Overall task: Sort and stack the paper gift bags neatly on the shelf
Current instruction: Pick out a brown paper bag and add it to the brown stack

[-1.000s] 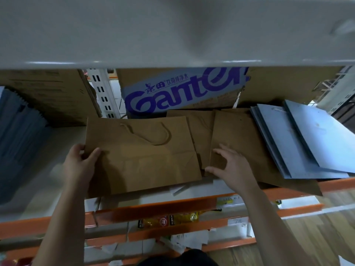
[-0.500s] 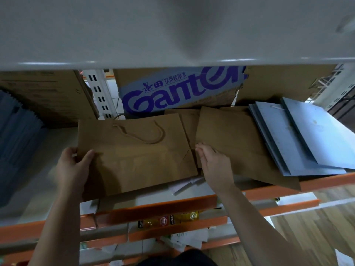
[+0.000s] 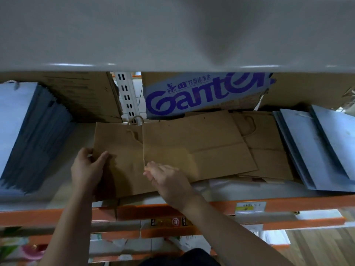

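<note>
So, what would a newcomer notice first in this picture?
The brown bags in the middle of the shelf strike first: the left hand grips one by its left edge, and the right hand pinches the corner of another lying over it. Behind them stands a box with big blue lettering; grey bags lie at right.

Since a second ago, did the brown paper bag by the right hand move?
Yes. The brown paper bag slid left; its edge now sits below the G on the blue-lettered cardboard box.

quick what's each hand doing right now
Left hand: holding the lower brown paper gift bag, left edge.
Right hand: pinching the upper brown paper gift bag, near corner.
</note>
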Motion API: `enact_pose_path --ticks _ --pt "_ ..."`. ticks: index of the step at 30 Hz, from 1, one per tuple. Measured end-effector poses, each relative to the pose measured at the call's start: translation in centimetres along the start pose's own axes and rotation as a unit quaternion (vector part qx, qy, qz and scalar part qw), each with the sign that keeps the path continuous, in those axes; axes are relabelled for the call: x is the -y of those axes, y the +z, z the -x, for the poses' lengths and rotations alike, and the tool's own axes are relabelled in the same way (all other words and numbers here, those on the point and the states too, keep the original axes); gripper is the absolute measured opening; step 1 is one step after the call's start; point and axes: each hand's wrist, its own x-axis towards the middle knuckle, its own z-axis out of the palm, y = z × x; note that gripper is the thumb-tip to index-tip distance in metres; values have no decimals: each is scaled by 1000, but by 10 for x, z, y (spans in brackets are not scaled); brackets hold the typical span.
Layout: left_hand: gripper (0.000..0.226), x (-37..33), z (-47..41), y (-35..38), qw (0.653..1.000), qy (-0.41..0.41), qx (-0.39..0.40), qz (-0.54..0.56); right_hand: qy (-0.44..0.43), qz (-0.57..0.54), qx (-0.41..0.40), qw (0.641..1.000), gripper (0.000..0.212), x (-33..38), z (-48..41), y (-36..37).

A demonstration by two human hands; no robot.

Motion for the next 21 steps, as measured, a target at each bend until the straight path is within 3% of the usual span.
enact_pose_path --ticks 3,7,10,15,18,21 --pt "33 5 -1 2 1000 0 -7 3 -9 24 59 998 30 -5 1 9" --pt "33 9 0 5 1000 -7 -7 20 11 42 81 996 40 -10 3 -7" --pt "35 9 0 5 999 -11 -3 37 164 75 42 983 48 -32 2 -43" --pt "55 9 0 5 997 -42 -7 65 429 189 54 882 80 -93 20 -104" --pt "46 11 2 8 998 -19 6 59 498 197 10 844 87 -108 35 -119" --pt "36 9 7 10 999 9 -4 46 506 175 -22 844 89 -112 42 -122"
